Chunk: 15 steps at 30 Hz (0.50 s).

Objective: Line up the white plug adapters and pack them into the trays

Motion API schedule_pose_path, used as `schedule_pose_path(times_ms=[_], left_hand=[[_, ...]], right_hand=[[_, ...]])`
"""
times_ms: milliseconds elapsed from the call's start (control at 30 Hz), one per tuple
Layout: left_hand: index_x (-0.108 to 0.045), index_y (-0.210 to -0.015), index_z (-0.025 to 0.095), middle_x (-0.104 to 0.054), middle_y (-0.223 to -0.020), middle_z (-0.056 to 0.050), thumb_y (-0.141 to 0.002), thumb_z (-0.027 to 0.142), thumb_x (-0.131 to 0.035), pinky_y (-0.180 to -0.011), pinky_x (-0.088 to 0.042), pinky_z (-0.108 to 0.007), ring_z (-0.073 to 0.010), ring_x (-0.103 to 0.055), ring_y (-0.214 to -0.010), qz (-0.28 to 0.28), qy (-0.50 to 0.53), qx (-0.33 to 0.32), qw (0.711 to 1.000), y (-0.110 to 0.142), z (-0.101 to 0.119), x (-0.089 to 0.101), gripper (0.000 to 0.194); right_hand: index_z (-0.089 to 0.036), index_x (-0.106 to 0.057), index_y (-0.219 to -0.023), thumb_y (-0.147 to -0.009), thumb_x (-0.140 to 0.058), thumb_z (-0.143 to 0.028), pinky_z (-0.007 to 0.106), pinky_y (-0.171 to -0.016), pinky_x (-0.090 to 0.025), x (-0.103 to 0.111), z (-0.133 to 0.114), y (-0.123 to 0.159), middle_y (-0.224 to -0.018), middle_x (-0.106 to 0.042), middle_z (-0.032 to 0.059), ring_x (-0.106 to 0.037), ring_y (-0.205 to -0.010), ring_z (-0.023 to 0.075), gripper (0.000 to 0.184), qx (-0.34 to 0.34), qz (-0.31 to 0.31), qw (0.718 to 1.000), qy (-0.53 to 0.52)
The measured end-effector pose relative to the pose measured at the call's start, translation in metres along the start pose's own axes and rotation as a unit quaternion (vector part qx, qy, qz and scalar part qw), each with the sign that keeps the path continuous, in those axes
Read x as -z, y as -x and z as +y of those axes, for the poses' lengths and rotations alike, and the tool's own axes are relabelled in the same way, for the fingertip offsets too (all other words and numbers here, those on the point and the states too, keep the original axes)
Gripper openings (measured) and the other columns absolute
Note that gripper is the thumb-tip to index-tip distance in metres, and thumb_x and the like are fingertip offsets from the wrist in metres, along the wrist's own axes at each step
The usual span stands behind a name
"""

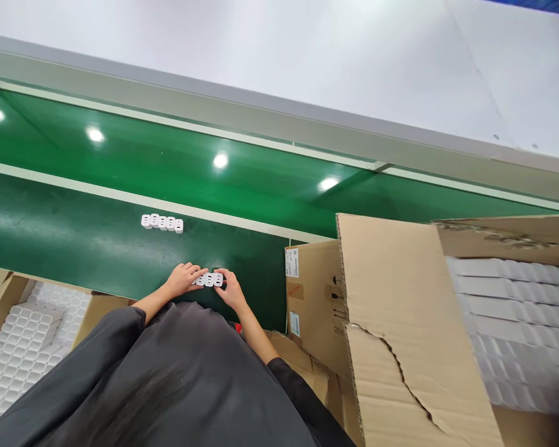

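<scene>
A short row of small white charger blocks (pixel 209 279) with dark port slots lies on the dark green table (pixel 97 230) close to my body. My left hand (pixel 184 280) grips the row's left end and hides part of it with its fingers. At the other end, my right hand (pixel 230 290) pinches the row between thumb and fingers. Farther back and to the left, a second row of white charger blocks (pixel 162 222) sits on the same surface, with neither hand touching it.
A cardboard box (pixel 317 298) with labels stands right of my hands. Beside it, an open carton (pixel 400 323) with a torn flap holds stacked white trays (pixel 517 323). White compartment trays (pixel 23 335) fill a box at lower left. A pale ledge (pixel 279 105) runs across the back.
</scene>
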State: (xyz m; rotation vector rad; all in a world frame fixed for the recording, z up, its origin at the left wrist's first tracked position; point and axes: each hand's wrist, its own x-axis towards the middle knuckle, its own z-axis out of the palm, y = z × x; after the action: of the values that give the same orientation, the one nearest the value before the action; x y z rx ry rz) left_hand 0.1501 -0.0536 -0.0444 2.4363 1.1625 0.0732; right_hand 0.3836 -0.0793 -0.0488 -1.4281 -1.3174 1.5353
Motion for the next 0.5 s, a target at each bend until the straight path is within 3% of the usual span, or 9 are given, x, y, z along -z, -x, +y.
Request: schedule_pose_path(times_ms=[133, 300, 400, 500], left_hand=[[-0.054, -0.140, 0.025, -0.066, -0.122, -0.011, -0.094, 0.051, -0.056, -0.085, -0.047, -0.032, -0.0222, -0.060, -0.105, 0.024, -0.016, 0.022, 0.999, 0.005, -0.026, 0.012, 0.053], [-0.054, -0.141, 0.022, -0.066, -0.122, -0.013, -0.094, 0.051, -0.056, -0.089, -0.048, -0.035, -0.0248, -0.060, -0.108, 0.066, -0.050, 0.059, 0.995, 0.015, -0.094, 0.053, 0.055], [-0.055, -0.139, 0.018, -0.067, -0.122, -0.013, -0.095, 0.052, -0.054, -0.093, -0.047, -0.035, -0.0250, -0.060, -0.109, 0.079, -0.074, 0.074, 0.991, 0.019, -0.133, 0.073, 0.055], [-0.055, -0.138, 0.019, -0.066, -0.127, -0.007, -0.098, 0.054, -0.047, -0.101, -0.044, -0.036, -0.0231, -0.059, -0.115, 0.098, -0.100, 0.075, 0.987, 0.021, -0.152, 0.085, 0.054]], right_hand=[[-0.028, -0.064, -0.112, -0.069, -0.064, -0.013, 0.053, -0.102, -0.049, -0.021, -0.009, -0.027, -0.118, -0.058, 0.0077, -0.047, -0.118, 0.0298, 0.046, 0.023, -0.006, 1.000, 0.012], [-0.026, -0.065, -0.112, -0.070, -0.065, -0.007, 0.050, -0.110, -0.044, -0.071, -0.038, -0.097, -0.125, -0.053, 0.0066, -0.047, -0.122, 0.0265, 0.046, 0.052, -0.025, 0.998, 0.010], [-0.021, -0.061, -0.118, -0.078, -0.068, -0.010, 0.049, -0.105, -0.047, -0.101, -0.053, -0.132, -0.133, -0.049, 0.0077, -0.050, -0.120, 0.0250, 0.042, 0.061, -0.032, 0.998, 0.001], [-0.018, -0.055, -0.128, -0.087, -0.068, -0.018, 0.049, -0.101, -0.049, -0.116, -0.062, -0.141, -0.141, -0.045, 0.0098, -0.050, -0.123, 0.0275, 0.043, 0.064, -0.029, 0.997, -0.013]])
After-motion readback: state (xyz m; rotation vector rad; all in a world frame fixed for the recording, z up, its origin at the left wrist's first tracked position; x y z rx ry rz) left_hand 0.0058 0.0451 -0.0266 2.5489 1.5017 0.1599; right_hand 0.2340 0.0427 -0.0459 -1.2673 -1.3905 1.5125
